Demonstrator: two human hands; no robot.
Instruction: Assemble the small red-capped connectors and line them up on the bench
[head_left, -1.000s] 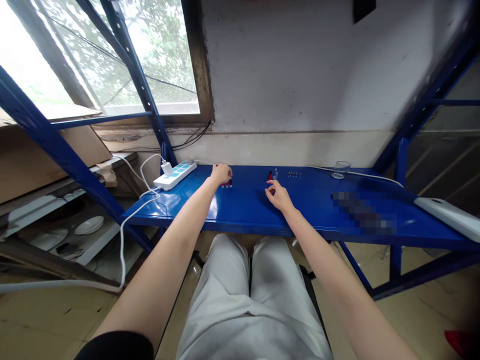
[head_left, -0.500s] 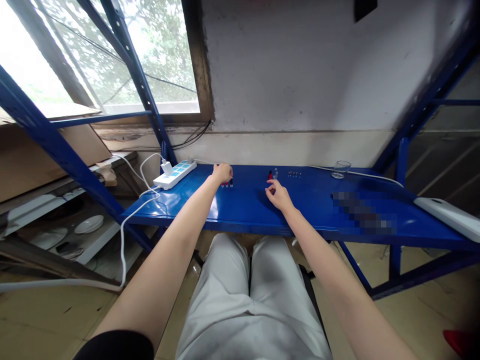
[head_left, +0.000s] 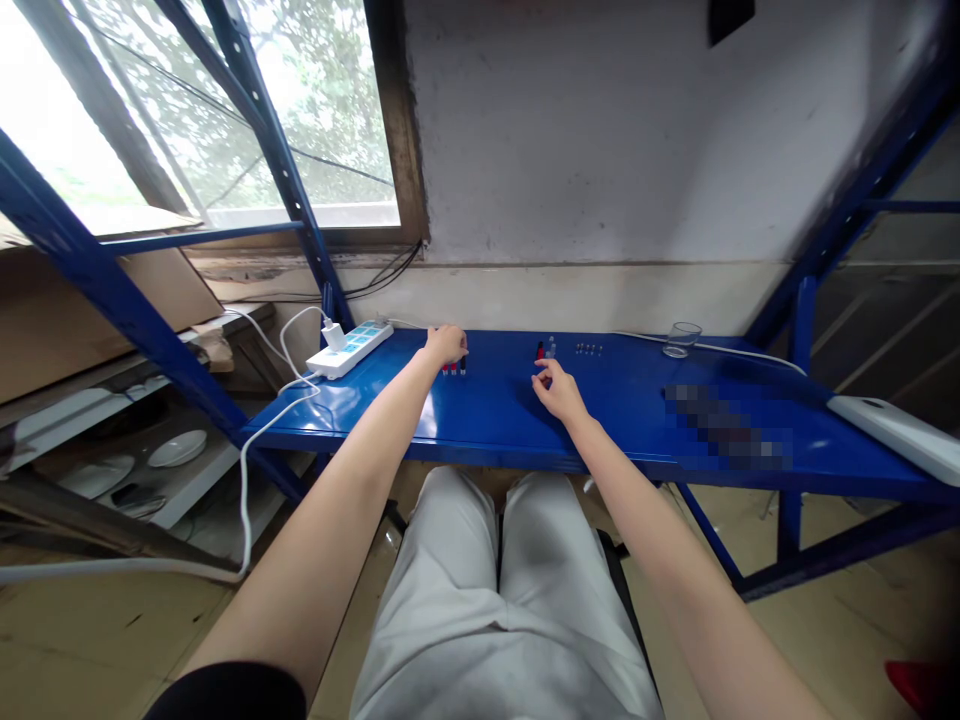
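Note:
My left hand is at the back of the blue table, fingers curled downward and closed. Just below it stand several small red and black cylinder-shaped pieces. What its fingertips grip, if anything, is hidden. To the right, my right hand is held low over the table, fingers loosely bent and apart, with nothing visible in them. Close beyond its fingertips are a small red-and-black piece and a small clear piece. Several tiny metallic pieces lie in rows farther right.
A white power strip with a plug and cable lies on the left of the blue table. At the right are a clear glass, a blurred-out dark object and a white flat device. A wall stands behind.
My left hand has shifted very slightly over the red and black pieces. My right hand has stayed almost still.

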